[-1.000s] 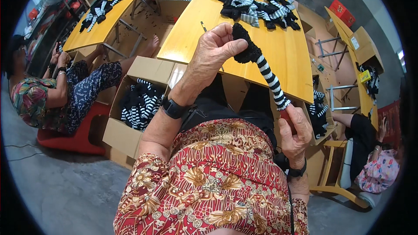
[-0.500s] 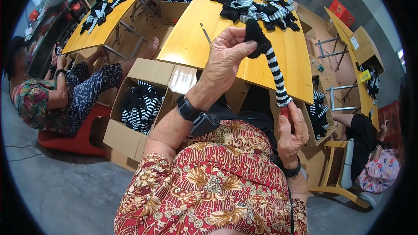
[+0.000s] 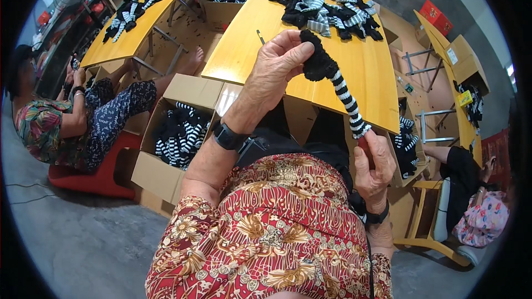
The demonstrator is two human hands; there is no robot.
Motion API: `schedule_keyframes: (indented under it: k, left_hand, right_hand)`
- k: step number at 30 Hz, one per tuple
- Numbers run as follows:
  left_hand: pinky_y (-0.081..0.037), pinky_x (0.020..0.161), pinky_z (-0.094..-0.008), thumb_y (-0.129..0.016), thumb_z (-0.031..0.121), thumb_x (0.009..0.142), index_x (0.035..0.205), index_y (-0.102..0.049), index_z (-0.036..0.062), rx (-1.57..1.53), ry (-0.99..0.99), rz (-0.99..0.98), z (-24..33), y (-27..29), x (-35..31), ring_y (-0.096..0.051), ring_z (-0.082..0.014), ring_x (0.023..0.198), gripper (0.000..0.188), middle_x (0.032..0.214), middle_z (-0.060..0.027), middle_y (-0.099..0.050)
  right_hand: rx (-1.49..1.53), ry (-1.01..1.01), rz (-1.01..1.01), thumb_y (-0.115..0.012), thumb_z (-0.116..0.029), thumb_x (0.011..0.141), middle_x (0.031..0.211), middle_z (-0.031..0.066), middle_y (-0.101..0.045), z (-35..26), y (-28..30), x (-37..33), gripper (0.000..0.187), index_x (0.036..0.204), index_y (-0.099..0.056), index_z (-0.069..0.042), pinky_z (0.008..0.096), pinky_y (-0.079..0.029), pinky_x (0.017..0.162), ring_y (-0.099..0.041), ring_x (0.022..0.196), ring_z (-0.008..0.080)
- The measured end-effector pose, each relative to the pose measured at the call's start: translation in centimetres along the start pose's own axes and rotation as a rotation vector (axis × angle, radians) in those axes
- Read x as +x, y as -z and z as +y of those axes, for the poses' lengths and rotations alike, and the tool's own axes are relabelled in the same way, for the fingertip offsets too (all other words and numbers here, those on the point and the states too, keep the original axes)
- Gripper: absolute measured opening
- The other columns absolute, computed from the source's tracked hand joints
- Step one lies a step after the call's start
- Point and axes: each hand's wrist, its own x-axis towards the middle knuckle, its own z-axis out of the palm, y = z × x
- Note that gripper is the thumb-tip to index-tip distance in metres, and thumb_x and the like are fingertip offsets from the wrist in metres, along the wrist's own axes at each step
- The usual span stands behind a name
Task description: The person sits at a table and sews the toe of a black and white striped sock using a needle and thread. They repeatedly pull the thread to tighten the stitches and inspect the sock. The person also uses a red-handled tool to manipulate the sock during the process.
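Observation:
A knitted piece [image 3: 346, 97], perhaps a glove or sock, stretches between my hands. One end is fuzzy and black; the rest is a narrow tube with black and white stripes. My left hand [image 3: 277, 66] pinches the black end between thumb and fingers, over the near part of the yellow table [image 3: 238, 44]. Lower and to the right, my right hand [image 3: 376, 160] is closed around a small red handle [image 3: 363, 144] right at the white edge of the striped tube. Whether a shaft runs from the handle into the tube is hidden.
A heap of striped and black knits [image 3: 327, 8] lies on the table's far part, with a thin dark tool [image 3: 260, 36] nearer. Open cartons of knits stand left [image 3: 180, 133] and right [image 3: 407, 144]. One person [image 3: 61, 116] sits left, another [image 3: 479, 205] right.
My left hand has shifted slightly left and up with the black end, so the tube slants more. My right hand has moved slightly right and stays at the tube's edge.

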Motion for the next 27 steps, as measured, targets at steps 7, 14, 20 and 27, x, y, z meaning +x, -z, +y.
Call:
schedule_keyframes:
  k: [7,14,20,27]
  left_hand:
    - [-0.051,0.085,-0.025,-0.064,0.001,0.087,0.112,-0.057,0.003,0.02,-0.099,-0.01,-0.6,-0.2,0.0,-0.062,-0.01,0.093,0.026,0.102,-0.0032,-0.064]
    - [-0.051,0.08,-0.0243,-0.065,-0.002,0.084,0.123,-0.043,0.0015,0.024,-0.205,0.095,-2.3,-1.7,1.0,-0.062,-0.01,0.085,0.046,0.09,-0.0048,-0.064]
    - [-0.05,0.083,-0.0242,-0.064,0.001,0.086,0.129,-0.041,0.0053,-0.024,-0.13,0.096,-2.3,-1.8,0.9,-0.062,-0.0097,0.086,0.049,0.093,-0.0044,-0.064]
    - [-0.049,0.089,-0.0263,-0.061,0.005,0.089,0.13,-0.053,0.0116,0.632,-0.342,-0.117,1.0,1.2,0.7,-0.058,-0.0113,0.1,0.042,0.113,-0.0042,-0.059]
  right_hand:
    - [0.592,-0.593,-0.148,-0.053,-0.013,0.093,0.082,0.0068,-0.059,-0.7,0.6,-0.6,0.039,0.13,-0.05,0.001,0.0211,-0.04,0.051,-0.05,0.059,0.0079]
    - [0.638,-0.611,0.066,-0.054,-0.011,0.094,0.081,0.0011,-0.057,-1.4,-0.9,-0.5,0.039,0.132,-0.05,-0.003,0.0161,-0.033,0.049,-0.043,0.057,0.0025]
    - [0.257,-0.328,0.073,-0.056,-0.006,0.091,0.082,0.0001,-0.057,0.4,-1.5,0.4,0.036,0.128,-0.055,-0.003,0.0163,-0.034,0.05,-0.044,0.058,0.0031]
    - [0.862,-0.739,-0.099,-0.06,-0.013,0.09,0.068,0.0007,-0.055,0.8,1.3,1.4,0.04,0.128,-0.054,-0.001,0.0173,-0.031,0.042,-0.041,0.048,0.0036]
